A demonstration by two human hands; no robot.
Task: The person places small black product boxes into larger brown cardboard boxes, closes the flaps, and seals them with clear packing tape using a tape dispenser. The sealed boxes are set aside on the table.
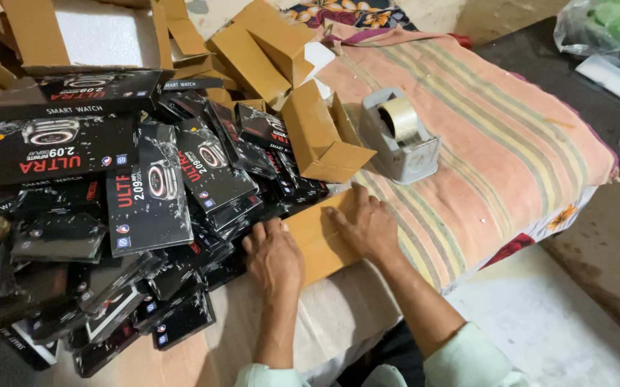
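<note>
A flat brown cardboard piece (318, 240) lies on the striped cloth in front of me. My left hand (274, 254) rests palm down on its left edge, fingers curled. My right hand (367, 223) presses flat on its right part, fingers spread toward the pile. Neither hand grips anything. A grey tape dispenser (401, 140) with a clear tape roll stands just beyond my right hand. An open small brown carton (320, 140) sits between the dispenser and the pile.
A heap of several black product boxes (145, 193) fills the left side. More folded brown cartons (260, 46) lie at the back. The pink striped cloth (510, 143) covers the raised surface. A plastic bag (603, 25) sits far right.
</note>
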